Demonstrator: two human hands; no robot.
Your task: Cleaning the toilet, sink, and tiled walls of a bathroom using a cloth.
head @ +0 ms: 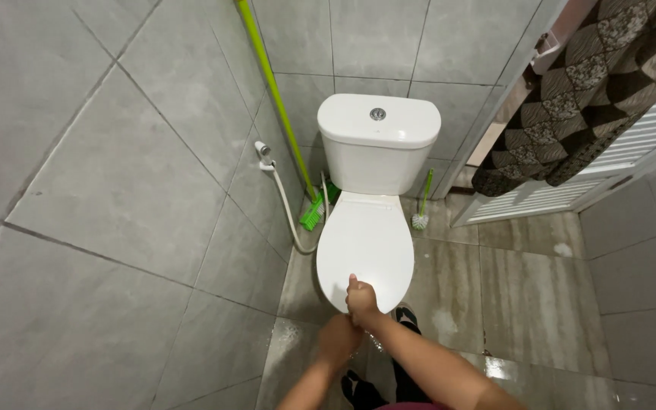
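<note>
Tiled wet floor (540, 296), right hand (361, 301) grip pinching toilet lid (366, 243) front edge, left hand (339, 339) grip unclear

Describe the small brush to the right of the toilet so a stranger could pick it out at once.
Start at the white toilet against the grey tiled back wall. On the wet floor to the right of its base, a small toilet brush leans near the corner. Unlike the long-handled green broom on the left, it is short, with a white bristle head.

Both forearms are bare, with no sleeves, watch or rings visible on the right hand (361, 302) or the left hand (339, 339). Below the hands, dark trousers and black sandals show. A pink-red strip of clothing sits beneath the right forearm.
</note>
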